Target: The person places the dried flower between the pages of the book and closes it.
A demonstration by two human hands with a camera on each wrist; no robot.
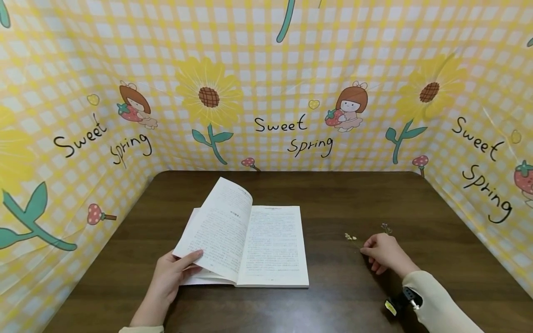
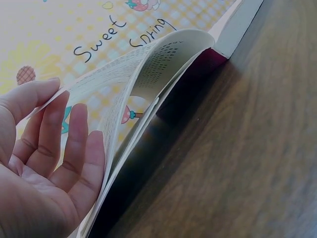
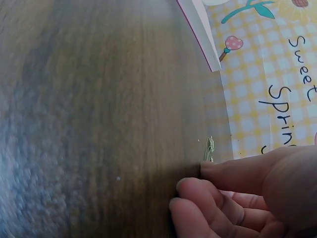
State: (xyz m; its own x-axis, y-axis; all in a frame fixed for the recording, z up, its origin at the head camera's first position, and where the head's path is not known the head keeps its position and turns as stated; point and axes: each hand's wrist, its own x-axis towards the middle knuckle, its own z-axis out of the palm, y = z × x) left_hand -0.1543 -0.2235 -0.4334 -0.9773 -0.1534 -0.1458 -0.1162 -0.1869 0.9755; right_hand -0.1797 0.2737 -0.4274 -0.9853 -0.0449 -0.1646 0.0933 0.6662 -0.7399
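An open book (image 1: 272, 249) lies on the table, its left-hand page (image 1: 222, 222) raised and curving over. My left hand (image 1: 168, 275) pinches that page near its lower outer corner, thumb (image 2: 42, 94) on top and fingers beneath. To the right of the book, my right hand (image 1: 385, 253) is low over the table with its fingers curled. Thumb and forefinger pinch the stem end of a small pale yellow dried flower sprig (image 1: 350, 237), whose head (image 3: 210, 144) shows past the fingertips. A purplish sprig (image 1: 386, 228) lies just behind the right hand, partly hidden by it.
The dark wooden table (image 1: 333, 194) is enclosed at the back and sides by a yellow checked cloth (image 1: 266, 83) printed with flowers and lettering. A black wrist device (image 1: 401, 300) is strapped at the right sleeve.
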